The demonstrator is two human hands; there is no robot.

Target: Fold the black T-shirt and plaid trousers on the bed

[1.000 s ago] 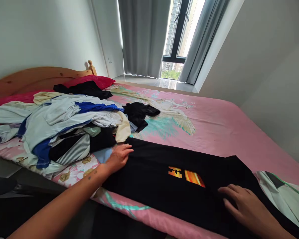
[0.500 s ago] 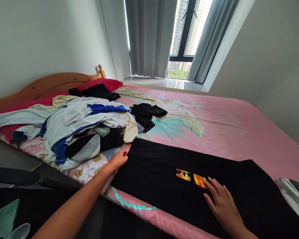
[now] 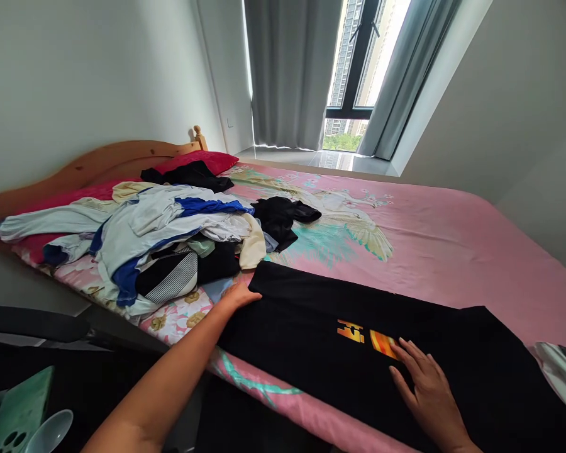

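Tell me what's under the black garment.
Pink bedsheet shows along the near and far edges of the black garment. A pale blue patch shows by the left hand; whether that runs underneath is hidden, like everything beneath the middle.

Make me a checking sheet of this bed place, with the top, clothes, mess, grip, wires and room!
Surface: patterned pink sheet.
Main thing: black cloth with an orange print, spread along the near edge.
Clutter: heap of clothes; green phone at lower left.
Grip: left hand at the cloth's left end, hold unclear; right hand open on it, fingertips at the print.
Cables: nothing seen.
Surroundings: headboard, grey curtain, window.
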